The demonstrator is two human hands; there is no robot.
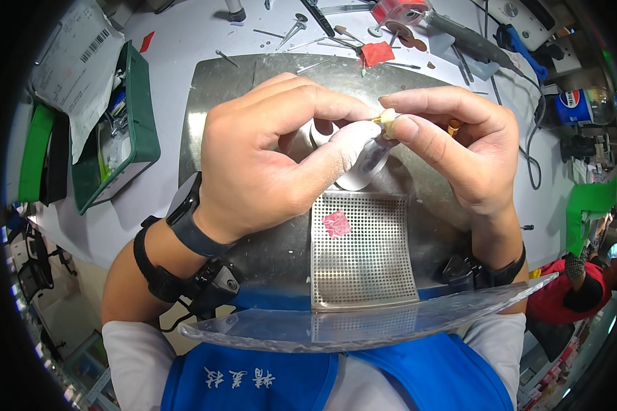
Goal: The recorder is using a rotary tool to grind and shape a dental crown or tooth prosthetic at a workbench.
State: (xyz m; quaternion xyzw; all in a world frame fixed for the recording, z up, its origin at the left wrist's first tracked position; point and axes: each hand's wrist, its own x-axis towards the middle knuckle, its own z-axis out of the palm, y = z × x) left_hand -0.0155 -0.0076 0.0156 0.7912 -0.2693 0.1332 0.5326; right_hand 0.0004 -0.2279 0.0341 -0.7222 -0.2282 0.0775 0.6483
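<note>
Above the metal work surface (209, 103), my left hand (253, 151) and my right hand (469, 140) meet fingertip to fingertip. Between them is a small cream-coloured dental crown (389, 116), which the thumb and forefinger of my right hand pinch. A short gold-coloured metal part (376, 120) sticks out of its left side, and my left thumb and forefinger close on that. White powder coats my left thumb. Another gold-coloured piece (453, 127) shows by the curled fingers of my right hand. A rounded white and grey object (360, 177) lies below the fingertips, partly hidden.
A perforated metal sheet (363, 267) with a pink square (336, 224) lies nearer me, behind a clear shield (363, 329). A green bin (151, 133) stands left. Burs, discs and a handpiece (469, 41) lie at the back. A bottle (583, 107) and a cable are right.
</note>
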